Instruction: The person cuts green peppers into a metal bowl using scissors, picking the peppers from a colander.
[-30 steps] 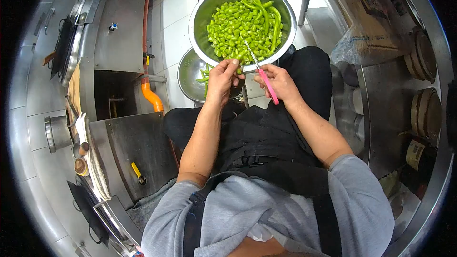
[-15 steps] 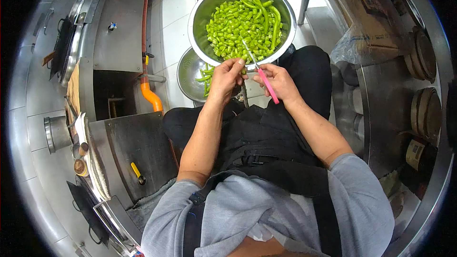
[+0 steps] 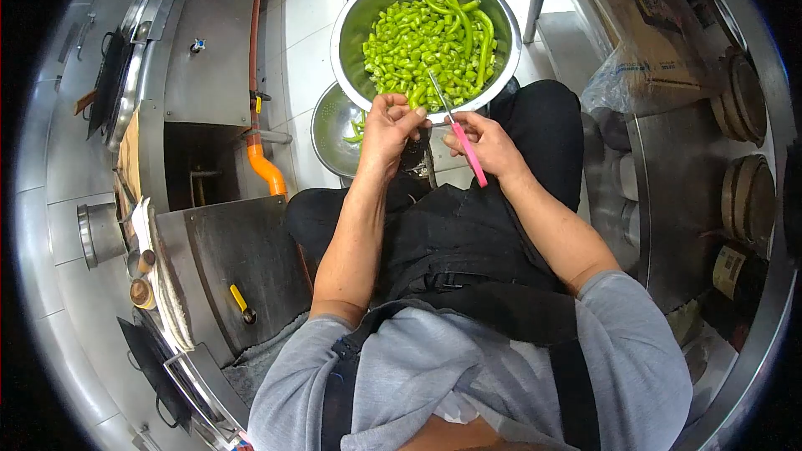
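My left hand (image 3: 391, 132) is closed in a pinch at the near rim of a large steel bowl (image 3: 344, 50). A green pepper (image 3: 415, 100) shows at its fingertips, mostly hidden by the fingers. To the right, my right hand (image 3: 489, 144) is closed on pink-handled scissors (image 3: 468, 153), their blades pointing up over the bowl. Cut green pepper pieces (image 3: 409, 48) fill much of the bowl, and a few long whole peppers (image 3: 484, 46) lie on top at its right side. Below and left of the bowl sits a steel colander (image 3: 327, 129) with some green peppers (image 3: 357, 128) partly behind my left hand.
Steel cabinets (image 3: 209, 58) with an orange pipe (image 3: 266, 170) stand on the left. On the right are a plastic-wrapped cardboard box (image 3: 643, 33) and a steel shelf (image 3: 681, 192) with round stacked items. White tiles (image 3: 309, 8) cover the floor.
My left hand has shifted slightly left and up, its fingers now farther from the scissors. More of the colander's peppers are covered by it. My right hand stays nearly in place.
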The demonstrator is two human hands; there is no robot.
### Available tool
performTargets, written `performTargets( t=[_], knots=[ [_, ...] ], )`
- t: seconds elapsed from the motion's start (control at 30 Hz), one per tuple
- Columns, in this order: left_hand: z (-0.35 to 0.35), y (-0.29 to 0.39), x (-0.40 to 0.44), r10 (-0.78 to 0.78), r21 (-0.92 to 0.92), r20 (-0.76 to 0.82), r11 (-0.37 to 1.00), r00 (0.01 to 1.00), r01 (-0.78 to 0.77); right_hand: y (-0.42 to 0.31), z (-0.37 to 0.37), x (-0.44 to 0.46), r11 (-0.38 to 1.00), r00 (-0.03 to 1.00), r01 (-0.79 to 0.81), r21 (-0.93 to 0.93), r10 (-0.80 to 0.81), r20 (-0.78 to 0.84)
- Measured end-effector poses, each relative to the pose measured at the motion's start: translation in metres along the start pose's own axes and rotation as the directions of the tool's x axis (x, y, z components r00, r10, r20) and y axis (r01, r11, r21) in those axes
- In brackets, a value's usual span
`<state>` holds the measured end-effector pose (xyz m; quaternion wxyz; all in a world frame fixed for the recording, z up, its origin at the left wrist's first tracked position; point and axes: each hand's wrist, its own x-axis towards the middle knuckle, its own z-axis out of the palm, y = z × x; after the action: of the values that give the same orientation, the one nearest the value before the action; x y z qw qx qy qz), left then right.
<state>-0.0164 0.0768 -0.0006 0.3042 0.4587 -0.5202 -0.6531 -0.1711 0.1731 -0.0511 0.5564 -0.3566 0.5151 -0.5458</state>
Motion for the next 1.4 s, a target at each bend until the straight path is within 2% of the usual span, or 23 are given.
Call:
performTargets(
  t=[0.13, 0.2, 0.33, 0.43, 0.5, 0.6, 0.73, 0.83, 0.9, 1.03, 1.1, 1.23, 1.33, 1.4],
  knots=[
    [0.003, -0.003, 0.0, 0.016, -0.061, 0.038, 0.998, 0.999, -0.014, -0.003, -0.001, -0.001, 0.999, 0.999, -0.037, -0.017, 0.037, 0.015],
    [0.005, -0.004, 0.0, 0.026, -0.084, 0.063, 0.996, 0.998, -0.02, 0.0, -0.001, 0.0, 0.998, 1.0, 0.002, -0.059, -0.002, 0.004],
    [0.008, -0.008, -0.002, -0.015, -0.044, 0.141, 0.999, 0.99, 0.021, 0.003, -0.002, 0.001, 0.999, 0.999, 0.036, -0.028, -0.036, 0.001],
    [0.008, -0.008, -0.001, -0.02, -0.046, 0.122, 0.999, 0.992, 0.026, -0.004, -0.004, -0.001, 0.999, 1.0, -0.01, -0.042, 0.009, -0.005],
    [0.006, -0.005, 0.002, -0.049, 0.003, 0.105, 0.999, 0.993, 0.049, -0.011, -0.005, -0.004, 0.988, 0.993, -0.118, 0.099, 0.117, 0.011],
    [0.004, -0.006, 0.005, -0.025, -0.004, 0.051, 1.0, 0.998, 0.025, -0.01, -0.006, -0.001, 0.988, 0.988, -0.154, 0.0, 0.154, 0.019],
    [0.005, -0.004, 0.005, 0.014, -0.034, 0.015, 0.999, 1.0, -0.014, -0.014, 0.0, -0.003, 0.992, 0.992, -0.126, -0.025, 0.126, -0.017],
    [0.007, -0.002, 0.003, 0.009, -0.024, 0.017, 1.0, 1.0, -0.009, -0.003, 0.002, -0.001, 0.999, 0.999, -0.038, -0.005, 0.038, -0.007],
    [0.008, -0.004, 0.001, -0.002, -0.03, 0.104, 1.0, 0.995, 0.005, 0.002, 0.0, 0.0, 0.999, 0.999, -0.006, -0.038, 0.008, 0.032],
    [0.012, -0.007, 0.001, -0.008, -0.031, 0.098, 0.999, 0.995, 0.011, -0.003, -0.004, -0.001, 0.999, 1.0, -0.007, -0.052, 0.007, 0.001],
    [0.011, -0.008, 0.003, 0.015, -0.012, 0.09, 1.0, 0.996, -0.014, -0.007, -0.004, -0.002, 0.996, 0.996, -0.09, -0.021, 0.09, 0.005],
    [0.011, -0.009, 0.004, 0.006, -0.001, 0.062, 1.0, 0.998, -0.006, -0.008, -0.005, -0.001, 0.995, 0.995, -0.098, -0.017, 0.099, 0.023],
    [0.009, -0.009, 0.006, 0.013, -0.023, 0.016, 1.0, 1.0, -0.012, -0.008, -0.007, -0.002, 0.991, 0.995, -0.098, -0.091, 0.095, -0.028],
    [0.006, -0.008, 0.008, 0.031, -0.048, -0.027, 0.998, 0.999, -0.033, -0.009, -0.006, -0.002, 0.992, 0.992, -0.126, -0.026, 0.125, -0.017]
  ],
)
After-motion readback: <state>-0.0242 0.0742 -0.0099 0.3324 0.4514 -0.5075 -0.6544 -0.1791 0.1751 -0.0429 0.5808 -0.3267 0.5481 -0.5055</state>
